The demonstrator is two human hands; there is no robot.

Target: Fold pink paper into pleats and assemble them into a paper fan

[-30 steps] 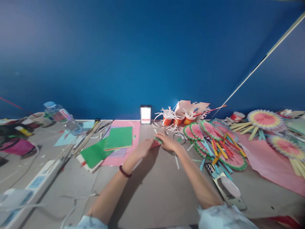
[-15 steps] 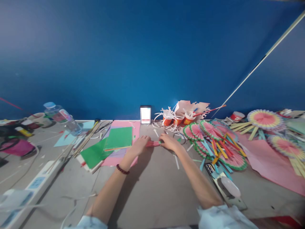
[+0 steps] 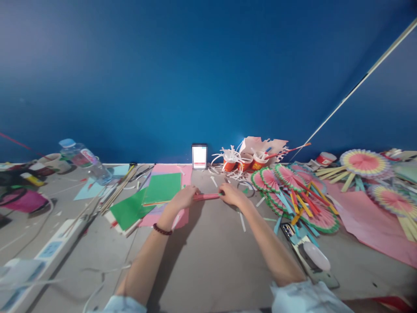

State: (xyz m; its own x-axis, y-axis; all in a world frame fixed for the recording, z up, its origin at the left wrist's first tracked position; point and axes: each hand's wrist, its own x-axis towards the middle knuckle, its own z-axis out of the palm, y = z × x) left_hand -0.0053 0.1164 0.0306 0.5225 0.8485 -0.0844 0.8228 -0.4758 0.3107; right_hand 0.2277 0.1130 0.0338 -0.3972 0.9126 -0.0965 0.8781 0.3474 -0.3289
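Note:
A narrow pink folded paper strip point(image 3: 207, 197) lies level between my two hands, low over the grey table. My left hand point(image 3: 186, 198) is closed on its left end, with the fingers curled. Round the other end the fingers of my right hand point(image 3: 230, 194) are closed too. The strip's tips are hidden under the fingers. Beside my left hand lies a stack of green paper point(image 3: 163, 188) on pink and purple sheets. To the right of my right hand are several pleated paper fans point(image 3: 288, 178) in pink and green, with coloured strips attached.
A lit phone-like screen point(image 3: 200, 157) leans on the blue wall. Red paper cups point(image 3: 259, 161) hold white paper scraps. At left are a plastic bottle point(image 3: 85, 160), thin sticks point(image 3: 122, 188) and a power strip point(image 3: 54, 250). A phone point(image 3: 302, 248) and white mouse point(image 3: 316, 256) lie at right.
My left hand has slid left along the pink strip, so more of it shows between the hands. My right hand has stayed nearly in place.

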